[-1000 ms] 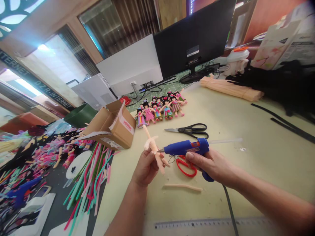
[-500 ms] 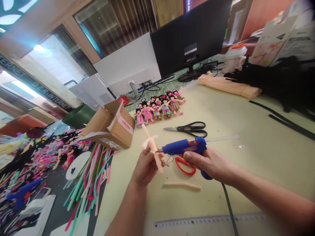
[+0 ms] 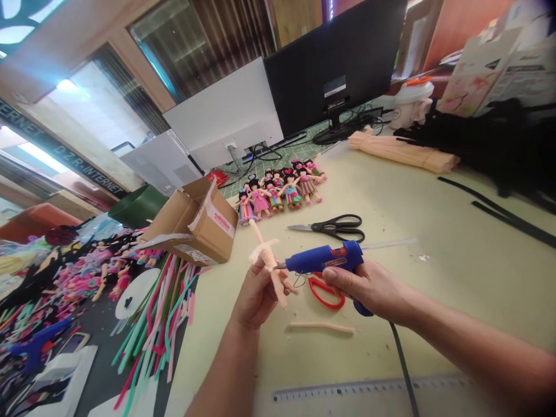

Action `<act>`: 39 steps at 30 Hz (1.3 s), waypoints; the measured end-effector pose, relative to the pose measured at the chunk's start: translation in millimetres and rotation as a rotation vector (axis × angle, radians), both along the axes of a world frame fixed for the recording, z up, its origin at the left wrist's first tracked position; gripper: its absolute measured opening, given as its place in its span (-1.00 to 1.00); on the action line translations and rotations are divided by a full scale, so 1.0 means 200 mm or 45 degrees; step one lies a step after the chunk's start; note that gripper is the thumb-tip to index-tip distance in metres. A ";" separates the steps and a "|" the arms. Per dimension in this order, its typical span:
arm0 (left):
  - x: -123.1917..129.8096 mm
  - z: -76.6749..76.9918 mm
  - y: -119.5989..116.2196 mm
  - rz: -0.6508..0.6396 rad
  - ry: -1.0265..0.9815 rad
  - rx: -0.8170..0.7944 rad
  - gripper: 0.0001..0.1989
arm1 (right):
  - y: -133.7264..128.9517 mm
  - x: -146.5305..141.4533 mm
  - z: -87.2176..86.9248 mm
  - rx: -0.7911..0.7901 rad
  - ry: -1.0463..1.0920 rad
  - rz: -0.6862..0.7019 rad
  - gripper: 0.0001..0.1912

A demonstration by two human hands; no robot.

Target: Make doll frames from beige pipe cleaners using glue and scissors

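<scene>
My left hand pinches a peach doll body made of wound fuzzy stems, with arms and legs sticking out. In my right hand is a blue hot glue gun, gripped by its handle, with a clear glue stick out of its back. Its metal nozzle meets the doll body close to my left fingertips; whether glue is coming out I cannot tell. Beneath the gun lie red-handled scissors, partly hidden. Nearer to me, a loose peach stem rests on the table.
Black scissors lie beyond the gun, before several finished dolls. A cardboard box and coloured stems are at left. A peach stem bundle is at back right. A ruler lies in front, crossed by the gun's cord.
</scene>
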State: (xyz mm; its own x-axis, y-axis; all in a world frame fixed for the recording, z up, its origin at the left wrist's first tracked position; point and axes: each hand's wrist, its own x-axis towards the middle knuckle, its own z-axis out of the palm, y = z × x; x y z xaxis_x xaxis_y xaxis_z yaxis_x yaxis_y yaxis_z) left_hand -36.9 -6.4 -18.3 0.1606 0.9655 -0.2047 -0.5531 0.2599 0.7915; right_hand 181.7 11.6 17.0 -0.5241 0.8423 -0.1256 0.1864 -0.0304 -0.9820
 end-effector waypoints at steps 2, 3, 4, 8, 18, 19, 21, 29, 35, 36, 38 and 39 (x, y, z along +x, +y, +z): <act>0.00 0.00 0.00 -0.003 0.005 0.005 -0.70 | 0.00 0.00 0.00 0.006 0.003 0.001 -0.53; 0.00 0.00 0.00 -0.005 0.006 0.007 -0.70 | 0.00 0.00 0.00 0.012 0.004 0.006 -0.53; 0.00 0.00 0.00 -0.007 0.007 0.008 -0.71 | 0.00 0.00 0.00 0.018 0.006 0.008 -0.53; 0.00 0.00 0.00 -0.012 -0.002 0.007 -0.75 | 0.00 0.00 0.00 0.018 0.015 -0.002 -0.53; 0.00 0.01 0.00 0.005 0.011 -0.022 -0.76 | 0.00 0.00 -0.01 0.039 -0.009 -0.024 -0.58; 0.00 0.00 0.00 0.006 0.011 -0.022 -0.76 | 0.00 0.00 -0.01 0.043 -0.012 -0.024 -0.58; -0.01 0.00 0.01 0.009 0.010 -0.024 -0.76 | 0.00 0.00 -0.01 0.057 -0.009 -0.020 -0.60; -0.01 0.00 0.01 -0.003 -0.011 -0.014 -0.69 | 0.01 0.01 0.01 0.073 0.018 -0.066 -0.67; -0.02 -0.01 0.01 0.003 0.006 -0.023 -0.75 | -0.01 0.01 0.05 0.078 0.075 -0.020 -0.66; -0.02 -0.01 0.01 0.005 0.005 -0.029 -0.74 | -0.01 0.01 0.06 0.078 0.081 -0.023 -0.65; -0.02 -0.01 0.01 0.010 0.004 -0.044 -0.72 | -0.01 0.00 0.07 0.083 0.086 -0.031 -0.64; -0.02 -0.01 0.01 0.014 0.005 -0.053 -0.70 | -0.01 0.00 0.07 0.092 0.087 -0.033 -0.64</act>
